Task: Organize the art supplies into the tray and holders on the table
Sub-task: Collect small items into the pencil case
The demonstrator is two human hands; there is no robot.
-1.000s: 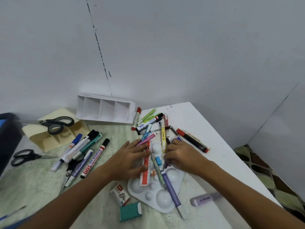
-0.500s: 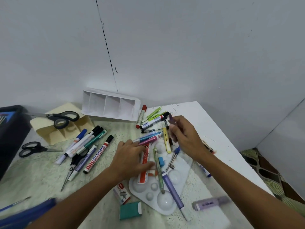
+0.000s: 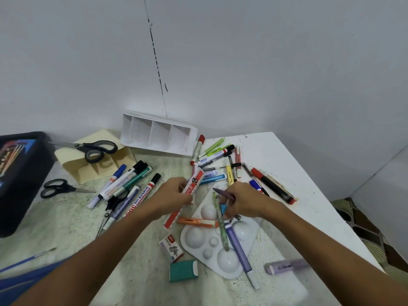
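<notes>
Red-and-white ruler sits tilted in my left hand, fingers curled round it; I can make out a large "8" on its face, with smaller digits I cannot read. My right hand pinches a thin purplish pen above the white paint palette, where a green pen, an orange highlighter and a purple marker lie. Left of my hands a marker reads "WHITEBOARD MARKER 500" among other markers. A small box of staples lies just beside the palette, its print too small to read, with a teal eraser near it. The white divided holder lies on its side against the wall, next to a cream holder bearing grey-handled scissors. A dark tray stands at the far left of the table.
</notes>
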